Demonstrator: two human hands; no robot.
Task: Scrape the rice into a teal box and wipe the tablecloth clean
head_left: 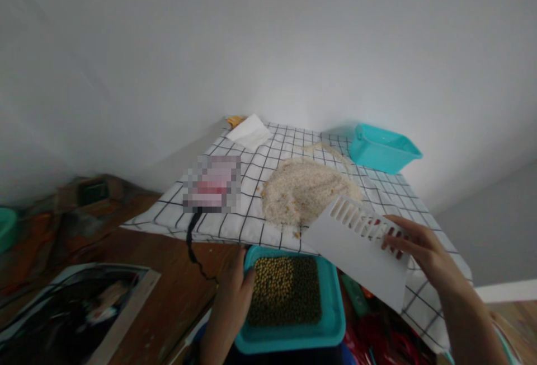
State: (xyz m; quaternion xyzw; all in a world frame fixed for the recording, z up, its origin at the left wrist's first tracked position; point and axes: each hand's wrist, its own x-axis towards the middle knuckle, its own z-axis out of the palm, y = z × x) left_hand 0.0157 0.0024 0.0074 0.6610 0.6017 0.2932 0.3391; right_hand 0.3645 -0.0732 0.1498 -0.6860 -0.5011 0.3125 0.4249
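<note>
My left hand [232, 292] is closed around the left rim of a teal tray [289, 344] below the table's front edge. Yellowish beans [272, 275] fill the tray's upper left, with dark green beans [293, 312] at the right and bottom. In my right hand [419, 247] is a white slotted sheet [356, 258], tilted over the table's front right, its row of slots uppermost. My fingers grip it at the slotted end. Just beyond the sheet, a pale grainy heap [308, 188] with a few yellow bits spreads across the checked cloth [245, 224].
An open teal bin [384, 149] stands at the back right by the wall. White paper [251, 131] lies at the back left. A pixelated pinkish item [213, 183] sits at the left, a black cord [191, 242] hanging nearby. A framed picture [84, 309] is lower left.
</note>
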